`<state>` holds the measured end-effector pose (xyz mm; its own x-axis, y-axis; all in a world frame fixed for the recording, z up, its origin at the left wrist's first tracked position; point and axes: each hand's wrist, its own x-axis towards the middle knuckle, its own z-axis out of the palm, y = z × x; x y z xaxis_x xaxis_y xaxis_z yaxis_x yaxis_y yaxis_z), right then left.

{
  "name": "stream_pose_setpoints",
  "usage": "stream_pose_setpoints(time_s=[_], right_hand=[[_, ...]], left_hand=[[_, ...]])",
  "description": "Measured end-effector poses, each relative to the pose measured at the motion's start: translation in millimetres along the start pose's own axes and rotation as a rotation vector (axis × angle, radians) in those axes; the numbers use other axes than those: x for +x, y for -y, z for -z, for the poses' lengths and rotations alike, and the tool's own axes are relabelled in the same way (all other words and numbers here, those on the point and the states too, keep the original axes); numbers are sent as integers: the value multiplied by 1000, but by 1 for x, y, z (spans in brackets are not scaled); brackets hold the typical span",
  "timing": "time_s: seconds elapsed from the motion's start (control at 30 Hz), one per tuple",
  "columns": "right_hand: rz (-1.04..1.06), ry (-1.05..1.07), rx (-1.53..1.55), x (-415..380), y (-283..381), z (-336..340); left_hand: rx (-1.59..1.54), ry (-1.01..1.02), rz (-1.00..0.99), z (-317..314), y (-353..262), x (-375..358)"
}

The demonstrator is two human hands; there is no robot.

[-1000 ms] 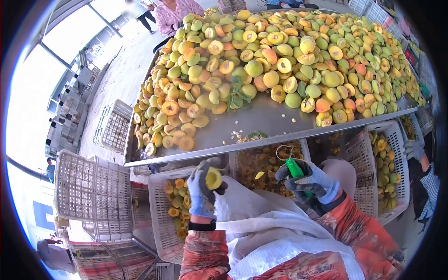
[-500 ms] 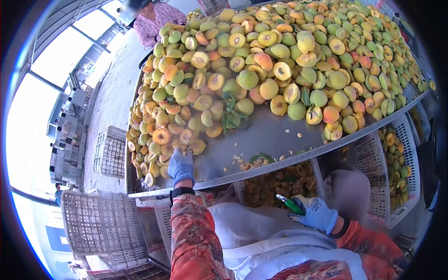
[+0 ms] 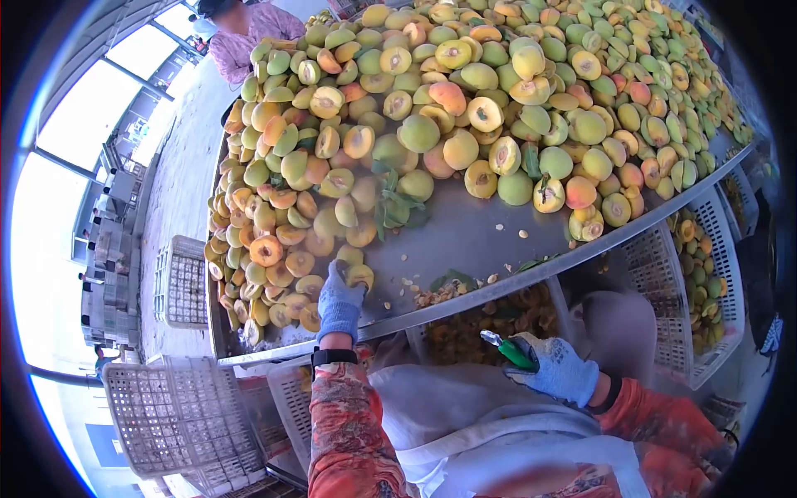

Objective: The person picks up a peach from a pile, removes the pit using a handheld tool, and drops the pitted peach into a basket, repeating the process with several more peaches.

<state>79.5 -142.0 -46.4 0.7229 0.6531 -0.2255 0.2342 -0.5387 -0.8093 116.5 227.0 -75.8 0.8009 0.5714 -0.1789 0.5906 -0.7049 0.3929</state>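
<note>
My left hand (image 3: 341, 305), in a blue knitted glove, reaches over the near left part of the metal table (image 3: 465, 224). Its fingers are closed around the edge of a yellow peach half (image 3: 359, 275) at the border of the pile. In my gloved right hand (image 3: 560, 370) are green-handled pruning shears (image 3: 516, 355), their short metal tip pointing left, held above my apron in front of the table. The heaped peaches (image 3: 473, 116) are yellow, green and reddish, many cut in half with pits showing. Green leaves (image 3: 398, 199) lie beside the pile.
Below the table edge sits a crate of brownish fruit scraps (image 3: 490, 328). A white crate (image 3: 718, 282) with peaches stands right. Plastic crates (image 3: 178, 411) are stacked left. A co-worker (image 3: 249, 33) stands at the far left corner. Small scraps (image 3: 452, 292) lie near the rim.
My left hand has shifted slightly right and its fingers have come onto a peach half. The right hand with the shears has moved slightly left and up. The view has shifted a little.
</note>
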Motion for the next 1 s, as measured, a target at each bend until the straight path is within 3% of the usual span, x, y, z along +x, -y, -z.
stream_pose_setpoints(time_s=[0.07,0.13,0.17,0.23,0.27,0.33,0.43,0.47,0.53,0.57,0.6,0.67,0.73,0.83,0.87,0.93,0.97,1.0], right_hand=[[57,-112,-1,-3,7,-5],[54,-145,27,-6,14,-4],[56,-161,66,-9,17,-3],[96,-223,-4,-16,20,-4],[144,-266,-73,-19,23,-3],[128,-243,-92,-26,33,-1],[426,-402,-421,-28,51,-2],[423,-387,-433,-28,57,-3],[464,-375,-620,-29,66,-5],[560,-408,-738,-30,67,-7],[558,-399,-749,-32,70,-6],[516,-293,-1063,-38,79,-4],[484,-244,-1107,-43,85,-3],[464,-179,-1167,-46,87,-8],[460,-180,-1158,-46,86,-11],[452,-181,-1147,-48,86,-17],[449,-173,-998,-51,88,-20],[444,-166,-849,-53,89,-23]], left_hand=[[-36,40,-15,-1,-3,0],[132,271,-58,4,-6,2],[129,273,-75,9,-14,-12],[-732,172,-23,22,-25,-55],[-732,180,-31,32,-37,-80],[-1616,253,-30,41,-53,-132],[-1910,473,54,20,-53,-172],[-1981,522,129,12,-54,-184],[-1650,225,-26,-6,-65,-208],[-1761,455,145,3,-71,-217],[-1773,459,149,7,-76,-225],[-1580,420,49,13,-82,-236],[-1562,395,21,17,-85,-242],[-1210,0,-99,7,-77,-243],[-1209,2,-101,8,-77,-246],[-63,-607,-542,9,-81,-254],[-62,-602,-543,4,-78,-252],[-321,-556,-527,-6,-74,-248]])
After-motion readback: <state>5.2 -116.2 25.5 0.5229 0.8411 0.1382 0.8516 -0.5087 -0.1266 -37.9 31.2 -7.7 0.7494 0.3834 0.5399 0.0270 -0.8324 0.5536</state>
